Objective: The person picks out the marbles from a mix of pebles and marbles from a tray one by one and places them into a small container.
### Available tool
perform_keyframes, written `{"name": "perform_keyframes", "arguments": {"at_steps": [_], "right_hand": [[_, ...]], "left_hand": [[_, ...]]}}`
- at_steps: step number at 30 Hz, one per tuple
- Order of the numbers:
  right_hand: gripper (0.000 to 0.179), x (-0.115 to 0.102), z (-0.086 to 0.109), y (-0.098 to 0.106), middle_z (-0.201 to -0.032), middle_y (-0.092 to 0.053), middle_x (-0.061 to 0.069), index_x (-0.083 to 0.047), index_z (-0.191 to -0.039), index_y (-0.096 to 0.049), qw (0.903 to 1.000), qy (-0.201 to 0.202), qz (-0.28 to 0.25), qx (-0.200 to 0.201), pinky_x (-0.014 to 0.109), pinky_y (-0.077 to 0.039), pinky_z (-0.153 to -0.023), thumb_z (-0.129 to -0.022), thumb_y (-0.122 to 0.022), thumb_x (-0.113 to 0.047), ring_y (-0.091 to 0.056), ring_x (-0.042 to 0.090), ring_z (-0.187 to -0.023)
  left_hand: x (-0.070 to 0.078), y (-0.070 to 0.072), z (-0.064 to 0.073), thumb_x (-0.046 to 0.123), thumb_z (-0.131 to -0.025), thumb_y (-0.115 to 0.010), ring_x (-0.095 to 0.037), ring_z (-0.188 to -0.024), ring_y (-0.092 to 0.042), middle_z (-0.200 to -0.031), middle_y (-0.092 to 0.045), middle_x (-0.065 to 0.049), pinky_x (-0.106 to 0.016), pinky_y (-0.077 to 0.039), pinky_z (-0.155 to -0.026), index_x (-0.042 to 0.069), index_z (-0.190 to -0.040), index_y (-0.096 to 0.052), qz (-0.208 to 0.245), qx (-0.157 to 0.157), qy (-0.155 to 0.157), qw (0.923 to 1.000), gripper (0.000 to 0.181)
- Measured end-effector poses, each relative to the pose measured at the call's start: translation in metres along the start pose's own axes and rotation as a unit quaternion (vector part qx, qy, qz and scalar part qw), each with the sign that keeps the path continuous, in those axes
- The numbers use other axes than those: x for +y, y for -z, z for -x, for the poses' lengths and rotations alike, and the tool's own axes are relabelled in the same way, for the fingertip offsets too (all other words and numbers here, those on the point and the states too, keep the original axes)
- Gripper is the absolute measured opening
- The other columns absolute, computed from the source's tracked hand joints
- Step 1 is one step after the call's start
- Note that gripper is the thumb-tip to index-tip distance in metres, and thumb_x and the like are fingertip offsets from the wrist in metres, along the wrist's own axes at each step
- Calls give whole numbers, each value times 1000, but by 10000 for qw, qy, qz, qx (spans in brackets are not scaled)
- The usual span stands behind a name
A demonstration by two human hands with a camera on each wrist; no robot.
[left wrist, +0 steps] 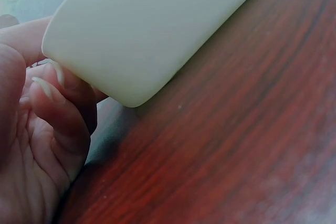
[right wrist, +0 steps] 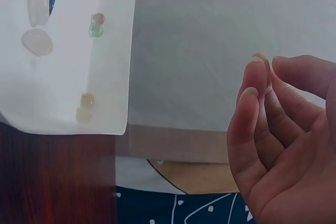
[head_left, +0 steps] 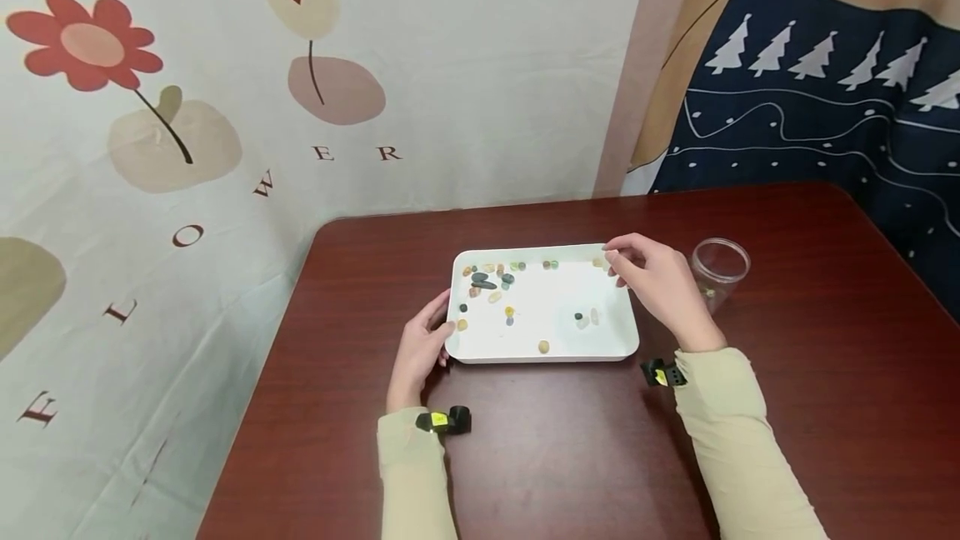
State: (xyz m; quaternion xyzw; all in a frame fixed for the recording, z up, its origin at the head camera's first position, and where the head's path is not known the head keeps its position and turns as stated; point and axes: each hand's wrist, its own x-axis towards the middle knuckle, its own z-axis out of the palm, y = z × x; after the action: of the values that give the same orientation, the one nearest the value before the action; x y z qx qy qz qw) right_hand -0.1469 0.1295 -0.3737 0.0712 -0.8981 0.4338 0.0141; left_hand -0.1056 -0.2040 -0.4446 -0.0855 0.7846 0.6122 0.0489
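Note:
A white rectangular tray (head_left: 540, 298) lies on the table, with small colored stones and beads on it. My left hand (head_left: 420, 348) grips the tray's left edge, thumb at the rim; in the left wrist view its fingers (left wrist: 63, 114) curl beside the tray's corner. My right hand (head_left: 660, 282) is at the tray's far right corner, close to a pair of yellowish beads (head_left: 597, 262). Its bent fingers and thumb come together at the tips. In the right wrist view, nothing shows between those fingertips (right wrist: 251, 77), and a tiny thing there could be hidden.
A clear round container (head_left: 720, 265) stands right of the tray, behind the right hand, with something small and greenish inside. Dark stones (head_left: 483, 282) cluster at the tray's left; a round tan bead (head_left: 543, 347) sits by its near rim. A printed cloth (head_left: 480, 90) hangs behind the table.

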Motion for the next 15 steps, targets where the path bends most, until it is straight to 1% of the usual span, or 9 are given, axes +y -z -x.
{"name": "perform_keyframes", "arguments": {"at_steps": [3,9,15], "right_hand": [[28,-1,-5,-1,-86,-66,6,-17,-114,-60,9999,24,63,-130,31,-47,-66,-93,-52,-34,-60,17,-70],[26,-3,-17,-8,-86,-66,6,-16,-113,-60,9990,149,256,-345,31,-47,-65,-93,-51,-31,-60,18,-72],[24,-2,-27,-17,-89,-67,10,-15,-112,-61,9975,42,432,-564,31,-45,-62,-93,-52,-26,-62,25,-77]], "left_hand": [[-3,0,-2,8,-87,-55,-11,-38,-43,-135,-50,-5,-25,-42,-37,23,-136,-47,-4,6,30,10000,52],[-20,2,-13,11,-87,-57,-13,-38,-43,-133,-51,0,-24,-40,-36,32,-132,-49,109,61,89,9999,50],[-27,0,-15,11,-86,-57,-13,-38,-42,-129,-54,2,-23,-39,-34,36,-128,-51,113,148,-48,9998,49]]}}
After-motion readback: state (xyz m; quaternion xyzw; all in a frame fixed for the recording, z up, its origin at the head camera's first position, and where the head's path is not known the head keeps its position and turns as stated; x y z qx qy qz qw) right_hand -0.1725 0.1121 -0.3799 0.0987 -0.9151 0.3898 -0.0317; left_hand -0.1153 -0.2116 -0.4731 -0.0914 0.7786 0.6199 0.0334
